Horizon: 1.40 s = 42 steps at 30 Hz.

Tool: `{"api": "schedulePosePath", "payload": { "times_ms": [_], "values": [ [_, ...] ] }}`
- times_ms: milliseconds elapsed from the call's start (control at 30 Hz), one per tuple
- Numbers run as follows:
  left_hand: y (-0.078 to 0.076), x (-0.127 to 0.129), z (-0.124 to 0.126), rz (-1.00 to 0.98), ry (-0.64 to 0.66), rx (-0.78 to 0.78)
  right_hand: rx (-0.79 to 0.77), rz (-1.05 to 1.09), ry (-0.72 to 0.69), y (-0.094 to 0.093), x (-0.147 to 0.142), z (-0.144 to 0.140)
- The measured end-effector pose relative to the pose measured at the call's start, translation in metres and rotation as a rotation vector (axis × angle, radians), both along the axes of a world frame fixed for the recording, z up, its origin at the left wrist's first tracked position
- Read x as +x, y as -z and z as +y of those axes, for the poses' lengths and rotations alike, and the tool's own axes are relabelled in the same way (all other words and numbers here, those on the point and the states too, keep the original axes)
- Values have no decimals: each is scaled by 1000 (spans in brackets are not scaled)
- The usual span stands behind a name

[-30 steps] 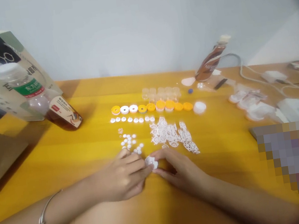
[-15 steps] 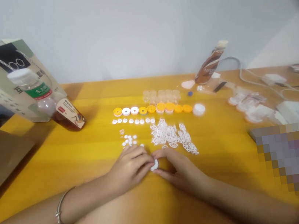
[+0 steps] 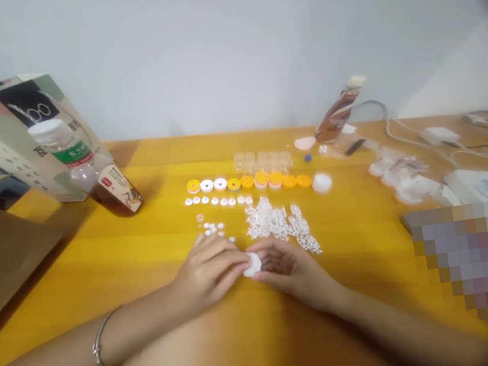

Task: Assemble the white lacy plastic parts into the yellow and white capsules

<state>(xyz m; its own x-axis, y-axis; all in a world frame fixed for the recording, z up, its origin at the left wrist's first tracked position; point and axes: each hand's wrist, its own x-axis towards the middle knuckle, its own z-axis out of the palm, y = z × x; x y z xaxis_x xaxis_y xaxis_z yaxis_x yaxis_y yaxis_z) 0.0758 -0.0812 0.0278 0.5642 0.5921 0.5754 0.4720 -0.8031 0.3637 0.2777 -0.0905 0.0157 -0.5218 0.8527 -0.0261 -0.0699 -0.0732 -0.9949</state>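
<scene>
Between my hands is a small white round plastic disc (image 3: 252, 264), its broad side facing me. My left hand (image 3: 213, 266) pinches its left edge between thumb and fingers. From the right, the thumb and forefinger of my right hand (image 3: 295, 270) close on its other edge. Just beyond my left fingers lie several small white discs (image 3: 213, 228) and a few tiny rings (image 3: 200, 217). A heap of white lattice-like plastic pieces (image 3: 267, 219) spreads beyond my right hand. Farther back run a row of small white pegged pieces (image 3: 224, 202) and a row of orange and white round caps (image 3: 247, 182).
Clear small cups (image 3: 263, 161) stand behind the caps, with a white round piece (image 3: 321, 182) at the row's right end. A tea bottle (image 3: 108, 187) and paper bag (image 3: 61, 172) stand left, near a cardboard box (image 3: 4, 259). At right are a coffee bottle (image 3: 338, 112), cables and plastic packets (image 3: 399, 173).
The white disc has turned to show more of its face, and my right fingers have spread a little. The whole view has shifted slightly.
</scene>
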Motion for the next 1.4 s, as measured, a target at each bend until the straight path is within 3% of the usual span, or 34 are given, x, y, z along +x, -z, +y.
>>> {"api": "schedulePosePath", "payload": {
  "times_ms": [100,300,667,767,1033,1233,1400],
  "values": [
    [-6,-15,13,13,-47,-54,-37,-17,87,1,1,1],
    [-13,-42,28,327,2,-135,-61,-39,160,0,2,0],
    [-1,-38,27,391,-50,-169,-25,-34,141,5,2,1],
    [1,-38,27,405,-33,-98,-9,-36,136,4,2,1],
    [7,-37,26,412,-25,325,27,-61,92,4,1,1],
    [-5,-23,14,252,74,366,25,-83,-11,1,2,0],
    [-12,-14,6,357,197,361,16,-55,-89,0,3,1]
  ]
}}
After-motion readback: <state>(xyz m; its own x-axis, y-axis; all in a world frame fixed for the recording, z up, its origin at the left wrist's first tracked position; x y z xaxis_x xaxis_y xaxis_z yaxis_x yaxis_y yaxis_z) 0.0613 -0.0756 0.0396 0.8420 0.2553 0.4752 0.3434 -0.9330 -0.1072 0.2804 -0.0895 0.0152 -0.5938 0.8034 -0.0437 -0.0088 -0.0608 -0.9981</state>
